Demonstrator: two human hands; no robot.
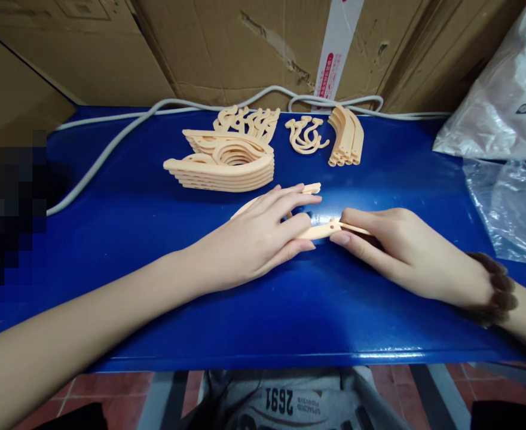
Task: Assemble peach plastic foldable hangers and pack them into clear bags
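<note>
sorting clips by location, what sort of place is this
Probably a small workshop or packing area: stacked beige parts on a blue table, with cardboard boxes behind.

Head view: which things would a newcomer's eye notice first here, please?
Probably the glossy blue table, and near its middle the left hand covering much of a cream piece while the right hand pinches a thin part at its end. Behind the left hand lies a stack of cream parts.
</note>
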